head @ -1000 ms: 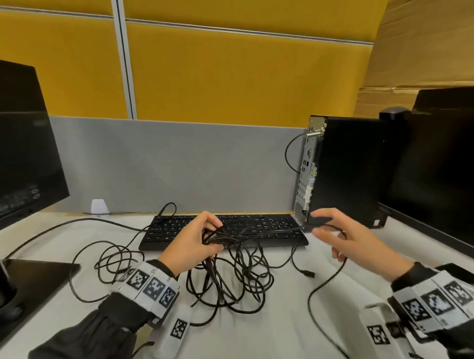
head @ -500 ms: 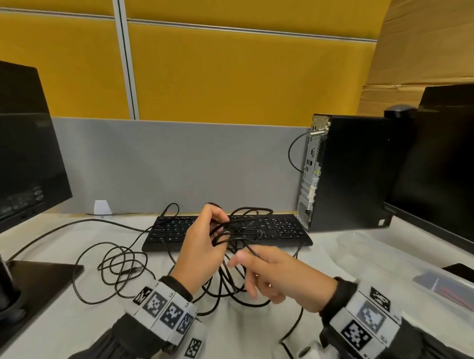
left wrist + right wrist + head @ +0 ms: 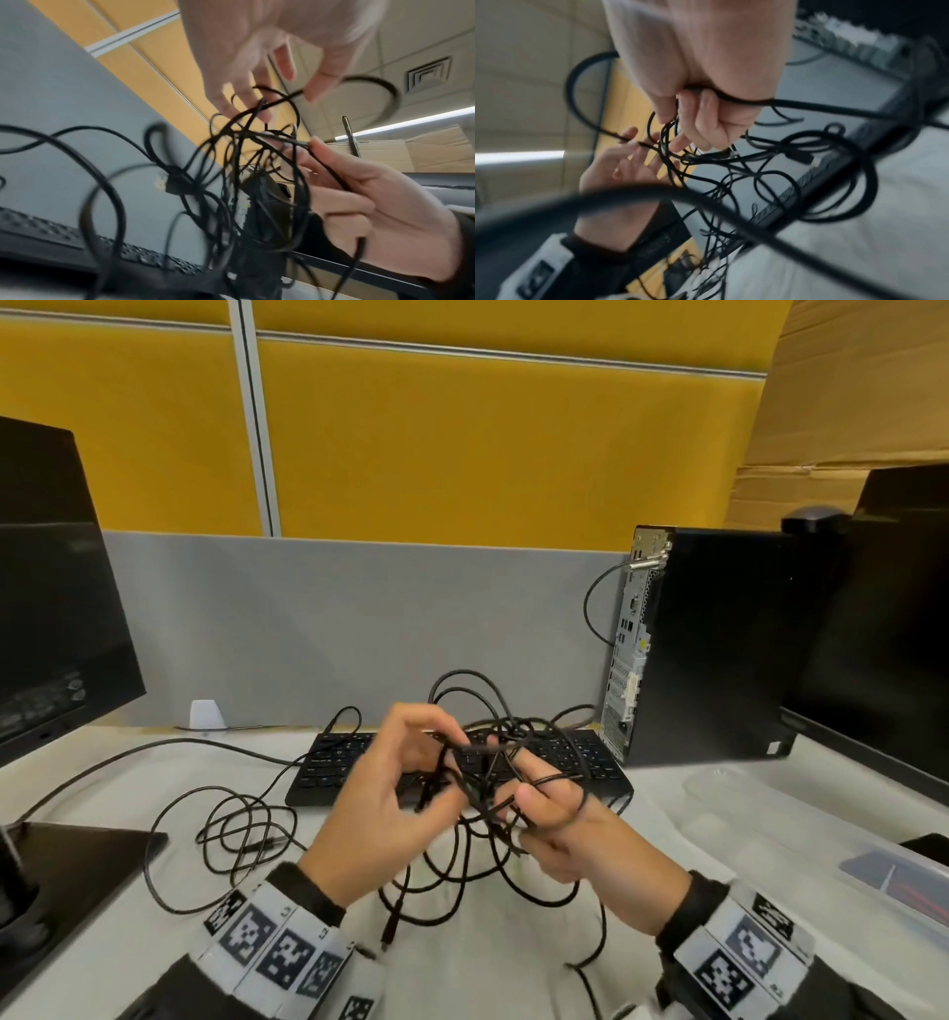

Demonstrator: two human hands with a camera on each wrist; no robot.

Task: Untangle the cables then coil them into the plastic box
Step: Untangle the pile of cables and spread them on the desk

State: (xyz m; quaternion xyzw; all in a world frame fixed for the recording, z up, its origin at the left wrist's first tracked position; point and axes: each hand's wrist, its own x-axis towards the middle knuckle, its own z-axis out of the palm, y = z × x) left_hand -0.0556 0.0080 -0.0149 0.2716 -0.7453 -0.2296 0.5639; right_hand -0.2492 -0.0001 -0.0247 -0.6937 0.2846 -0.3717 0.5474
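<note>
Cables [image 3: 493,762]: a black knot of loops is held up over the surface [image 3: 488,968], in front of the keyboard [image 3: 328,762]; loose ends hang down to the surface
Left hand [image 3: 380,793]: fingers are curled, and strands of the cables are pinched at the top of the knot
Right hand [image 3: 570,834]: fingers are closed around other strands of the cables, just beside the left hand
Plastic box [image 3: 770,819]: clear, seen on the surface to the right, near the computer tower [image 3: 719,649]
More cable [image 3: 231,834]: a loose pile is lying on the surface to the left
</note>
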